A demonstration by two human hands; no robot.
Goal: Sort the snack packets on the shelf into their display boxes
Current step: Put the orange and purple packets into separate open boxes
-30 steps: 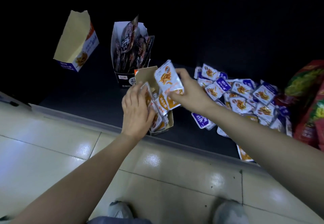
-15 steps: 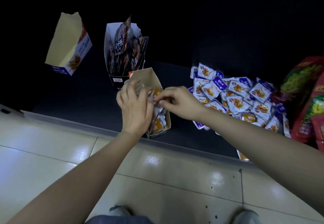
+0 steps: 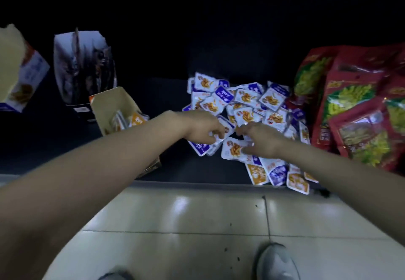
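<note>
Snack packets (image 3: pixel 241 102): loose heap of small white, purple and orange pouches on the dark shelf (image 3: pixel 171 170), centre-right. A few lie at the shelf's front lip.
Handling (judged): light, thin, limp, glossy film. Packets are likely to slide over one another and slip from a flat grip.
Hold point (judged): pinch a sealed edge or corner, thumb on top, fingers beneath. Take one sort at a time.
Far-left display box (image 3: pixel 24 75): white and blue, tilted, well apart from the heap. Contents not visible.
Dark display box (image 3: pixel 84 67): upright, holds dark packets standing on end.
Open cardboard display box (image 3: pixel 114 106): partly filled with orange-printed packets, and partly hidden by the left forearm. Judged to be the target for the orange sort.
Left hand (image 3: pixel 201 129): arm reaches across in front of the cardboard box, palm down at the heap's near-left edge. Fingers are curled and pinch a white-and-purple packet (image 3: pixel 226 127).
Right hand (image 3: pixel 265 140): palm down, just beside the left hand. Fingers are curled, with thumb and fingertips pinching the edge of an orange-print packet (image 3: pixel 232 149).
Red bags (image 3: pixel 355 113): large, overlapping, far right, touching the heap.
Caveat: motion blur softens fine finger detail.
</note>
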